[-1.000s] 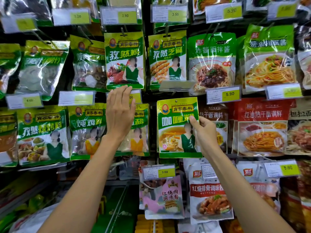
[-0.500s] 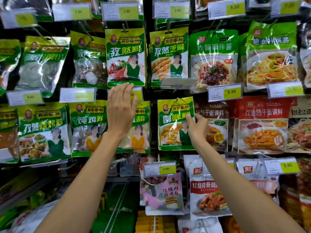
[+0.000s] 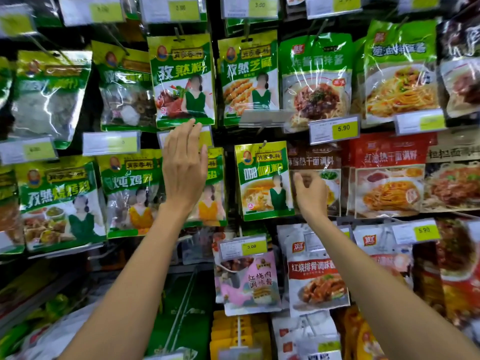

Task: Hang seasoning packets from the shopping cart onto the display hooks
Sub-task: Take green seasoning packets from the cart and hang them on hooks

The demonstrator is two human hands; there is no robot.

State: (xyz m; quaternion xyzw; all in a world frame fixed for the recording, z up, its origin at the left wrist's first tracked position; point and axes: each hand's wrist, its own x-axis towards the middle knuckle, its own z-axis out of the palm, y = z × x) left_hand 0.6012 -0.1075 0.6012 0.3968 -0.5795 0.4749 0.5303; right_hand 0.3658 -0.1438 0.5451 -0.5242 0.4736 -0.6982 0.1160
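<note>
While apparently done hanging curry packet on display hook, curls right hand fingers beside its edge, grip unclear; spreads left hand fingers flat, open.

L hand flat, upright; R hand curled.

Your left grip covers most of the price tag behind it and the top of the green packet beneath. Your right grip hides part of the brown packet; whether its curled fingers touch the curry packet cannot be told. The top-row price labels are blurred, figures barely legible. The right-edge packets are cut off. The lower left corner is dim and smeared; its contents cannot be named.
</note>
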